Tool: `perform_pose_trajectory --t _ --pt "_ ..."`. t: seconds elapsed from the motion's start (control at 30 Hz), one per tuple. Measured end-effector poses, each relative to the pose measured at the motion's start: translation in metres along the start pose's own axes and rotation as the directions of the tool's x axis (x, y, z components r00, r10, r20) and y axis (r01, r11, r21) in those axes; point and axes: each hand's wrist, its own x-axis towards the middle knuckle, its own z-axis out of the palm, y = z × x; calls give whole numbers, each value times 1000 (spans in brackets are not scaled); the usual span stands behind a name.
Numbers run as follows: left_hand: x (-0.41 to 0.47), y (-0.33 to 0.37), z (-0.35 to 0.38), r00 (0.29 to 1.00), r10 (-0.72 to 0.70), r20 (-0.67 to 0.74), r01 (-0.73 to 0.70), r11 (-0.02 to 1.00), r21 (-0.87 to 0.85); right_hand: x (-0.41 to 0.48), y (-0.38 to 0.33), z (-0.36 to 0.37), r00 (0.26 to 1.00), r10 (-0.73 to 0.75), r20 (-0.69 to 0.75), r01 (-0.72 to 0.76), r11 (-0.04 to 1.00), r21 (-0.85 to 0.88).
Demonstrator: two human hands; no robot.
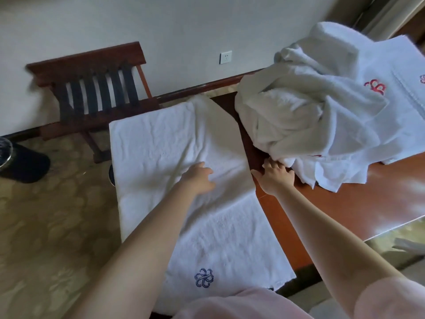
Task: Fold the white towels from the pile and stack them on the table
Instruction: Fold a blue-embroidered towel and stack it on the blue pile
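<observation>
1. White terry pile [299, 116], heaped on the table [345, 203], is judged soft, light and limp; the near hem is best pinched.
2. Left hand [200, 178] is laid flat on the spread towel [165, 143], grasping nothing.
3. Right hand [276, 178] is extended to the pile's hem with fingers spread; nothing is gripped.

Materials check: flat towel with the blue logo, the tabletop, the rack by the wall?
Flat towel: likely cotton terry, matte, nubby pile, soft creases. Tabletop: wood or veneer, glossy varnish, bright glare on it. Rack: dark stained wood frame; black straps, probably webbing.
</observation>
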Motion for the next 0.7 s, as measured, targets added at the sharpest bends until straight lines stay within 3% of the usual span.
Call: perform_pose_trajectory --t 0.1,0.2,0.3,0.37,0.5,0.7 --pt "8 0 -2 1000 -1 -20 0 1000 -9 -3 -15 2 988 27 -151 -25 1000 12" --pt "15 -4 -12 997 -10 -70 12 999 33 -3 -43 -5 931 -138 -337 166 985 55" --pt "23 -13 -29 997 -64 -49 66 997 39 9 -74 -20 887 -298 -352 381 903 196" --pt "30 -20 -41 995 -95 -41 97 995 31 28 -93 -33 877 -326 -353 429 862 271" --pt "50 -34 -63 990 -124 -70 124 992 2 81 -120 -52 923 -299 -240 371 859 353" --pt "82 -55 -80 976 -202 -77 199 979 -38 164 -147 -89 988 -90 -125 132 910 393"
